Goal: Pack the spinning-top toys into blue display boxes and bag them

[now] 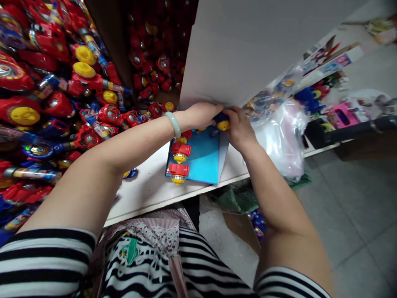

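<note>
My right hand (241, 129) is closed around a small blue toy with a yellow, top-like disc (222, 124). Against the same toy, from its left side, the curled fingers of my left hand (203, 116) are pressed; their tips are partly hidden. Below both hands lies a shallow blue box (203, 159) on the white table. Along its left side, red toys with yellow pointed discs stand in a column, among them a middle one (181, 150) and a front one (178, 169). My left hand and wrist cover the box's far end.
A big heap of red and blue toys (56, 103) fills the left. Behind the box rises a grey-white panel (248, 49). Clear plastic bags (279, 140) lie at the right, near a rack of other toys (341, 114). The white table's front edge (149, 209) runs before me.
</note>
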The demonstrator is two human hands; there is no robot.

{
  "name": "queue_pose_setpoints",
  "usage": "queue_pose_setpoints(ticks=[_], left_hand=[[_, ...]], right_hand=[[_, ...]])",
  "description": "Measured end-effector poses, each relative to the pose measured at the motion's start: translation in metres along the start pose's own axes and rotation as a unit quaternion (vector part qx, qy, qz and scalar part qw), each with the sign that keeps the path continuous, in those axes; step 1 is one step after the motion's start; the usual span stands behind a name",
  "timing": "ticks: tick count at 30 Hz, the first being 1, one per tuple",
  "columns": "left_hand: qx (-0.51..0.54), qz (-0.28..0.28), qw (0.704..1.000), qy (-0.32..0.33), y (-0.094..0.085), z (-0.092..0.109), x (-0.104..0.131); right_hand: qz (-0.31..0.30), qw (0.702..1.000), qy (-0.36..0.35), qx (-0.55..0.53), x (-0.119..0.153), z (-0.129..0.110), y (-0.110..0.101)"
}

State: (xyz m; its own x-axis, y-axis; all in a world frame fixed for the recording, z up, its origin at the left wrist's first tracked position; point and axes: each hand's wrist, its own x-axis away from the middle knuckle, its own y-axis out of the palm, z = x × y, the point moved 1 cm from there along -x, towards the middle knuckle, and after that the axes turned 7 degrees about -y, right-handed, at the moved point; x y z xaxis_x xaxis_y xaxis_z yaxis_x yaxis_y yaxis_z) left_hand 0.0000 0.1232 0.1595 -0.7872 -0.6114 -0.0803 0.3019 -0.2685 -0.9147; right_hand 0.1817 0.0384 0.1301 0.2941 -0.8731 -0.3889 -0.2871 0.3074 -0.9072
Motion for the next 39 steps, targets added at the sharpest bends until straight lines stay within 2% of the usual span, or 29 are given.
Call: queue_pose_setpoints(ticks=[5, 9, 12, 14, 16, 18, 20, 22, 23, 24, 25, 26, 27, 28, 30, 32, 34, 36, 39], left_hand=[[-0.007, 0.016, 0.999, 0.040, -0.001, 0.006, 0.000], [-0.052, -0.007, 0.997, 0.051, 0.011, 0.003, -0.002], [-0.032, -0.032, 0.997, 0.067, 0.014, 0.004, -0.003], [0.022, -0.023, 0.996, 0.081, 0.002, 0.005, 0.002], [0.086, 0.008, 0.993, 0.076, -0.021, -0.002, 0.017], [0.141, 0.049, 0.988, 0.032, -0.051, -0.022, 0.047], [0.169, 0.110, 0.978, -0.045, -0.079, -0.054, 0.095], [0.157, 0.171, 0.964, -0.129, -0.098, -0.090, 0.157], [0.138, 0.186, 0.959, -0.162, -0.103, -0.106, 0.190], [0.114, 0.183, 0.959, -0.186, -0.103, -0.119, 0.221], [0.087, 0.161, 0.963, -0.200, -0.099, -0.130, 0.250], [0.058, 0.123, 0.969, -0.205, -0.092, -0.136, 0.274], [0.027, 0.079, 0.976, -0.202, -0.082, -0.139, 0.292], [-0.006, 0.037, 0.981, -0.192, -0.071, -0.140, 0.306], [-0.068, -0.012, 0.983, -0.172, -0.050, -0.135, 0.320], [-0.112, -0.017, 0.979, -0.167, -0.037, -0.127, 0.326], [-0.132, -0.031, 0.976, -0.173, -0.030, -0.119, 0.332], [-0.140, -0.073, 0.971, -0.181, -0.026, -0.109, 0.347], [-0.156, -0.124, 0.957, -0.209, -0.015, -0.090, 0.386]], right_hand=[[-0.024, 0.998, -0.052, -0.003, 0.008, 0.012, 0.002], [-0.055, 0.998, -0.033, 0.014, 0.015, 0.010, 0.011], [-0.072, 0.997, -0.012, 0.029, 0.017, 0.009, 0.020], [-0.055, 0.998, -0.004, 0.044, 0.018, 0.014, 0.025], [-0.028, 0.999, -0.011, 0.035, 0.020, 0.019, 0.027], [0.006, 1.000, -0.029, -0.007, 0.021, 0.015, 0.021], [0.057, 0.997, -0.039, -0.043, 0.023, -0.007, 0.007], [0.116, 0.992, -0.017, -0.054, 0.031, -0.053, -0.012], [0.109, 0.992, -0.005, -0.063, 0.037, -0.083, -0.020], [0.094, 0.991, -0.028, -0.088, 0.044, -0.119, -0.023], [0.060, 0.984, -0.089, -0.141, 0.049, -0.157, -0.021], [0.001, 0.962, -0.173, -0.211, 0.053, -0.195, -0.011], [-0.081, 0.938, -0.219, -0.258, 0.055, -0.229, 0.006], [-0.134, 0.926, -0.229, -0.270, 0.052, -0.257, 0.028], [-0.179, 0.942, -0.162, -0.234, 0.037, -0.293, 0.084], [-0.180, 0.957, -0.100, -0.203, 0.016, -0.304, 0.136], [-0.181, 0.960, -0.070, -0.201, -0.001, -0.303, 0.172], [-0.168, 0.957, -0.055, -0.228, -0.007, -0.297, 0.188], [-0.113, 0.942, -0.019, -0.317, 0.009, -0.285, 0.181]])
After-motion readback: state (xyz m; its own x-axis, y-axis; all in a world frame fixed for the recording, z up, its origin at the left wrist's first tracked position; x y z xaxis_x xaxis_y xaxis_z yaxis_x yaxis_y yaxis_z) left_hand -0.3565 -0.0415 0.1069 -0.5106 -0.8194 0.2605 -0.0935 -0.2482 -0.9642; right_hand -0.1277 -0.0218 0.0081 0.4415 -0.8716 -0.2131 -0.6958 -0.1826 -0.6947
